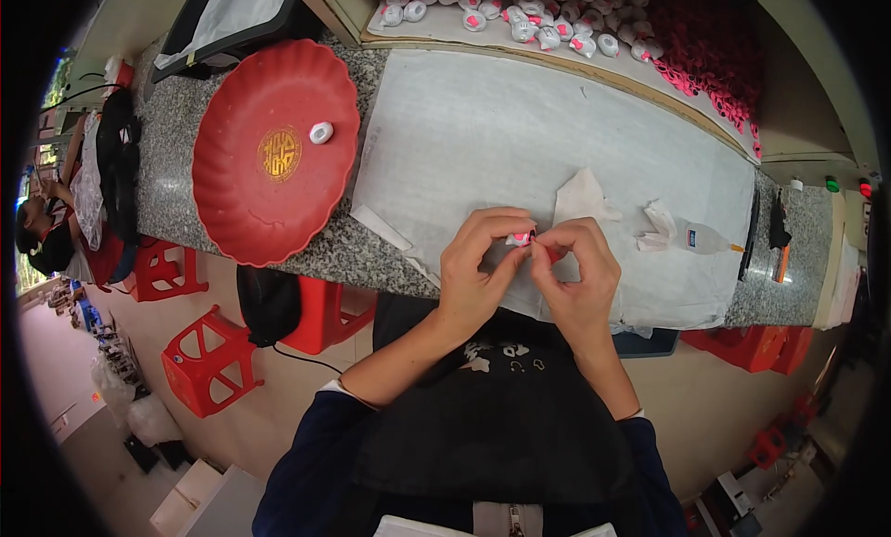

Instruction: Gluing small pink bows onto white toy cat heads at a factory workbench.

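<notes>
Over the white sheet (464,138), my left hand (473,263) pinches a small white plastic piece (517,241) with pink and dark parts between thumb and forefinger. My right hand (587,270) meets it from the right, its thumb and forefinger closed on a small pink-red piece (555,254) mostly hidden by the fingers. Whether the two pieces are joined cannot be made out. Just beyond my hands lies a crumpled white cloth (582,195). One more small white ring-like piece (321,132) rests in the red scalloped tray (227,180) at the left.
Many white pieces (548,38) and a heap of pink parts (710,59) fill the shelf at the back. A clear bottle (705,239) lies on the right, beside a second cloth (657,227). Red stools (213,361) stand below the granite table (172,180). Another person (56,226) sits far left.
</notes>
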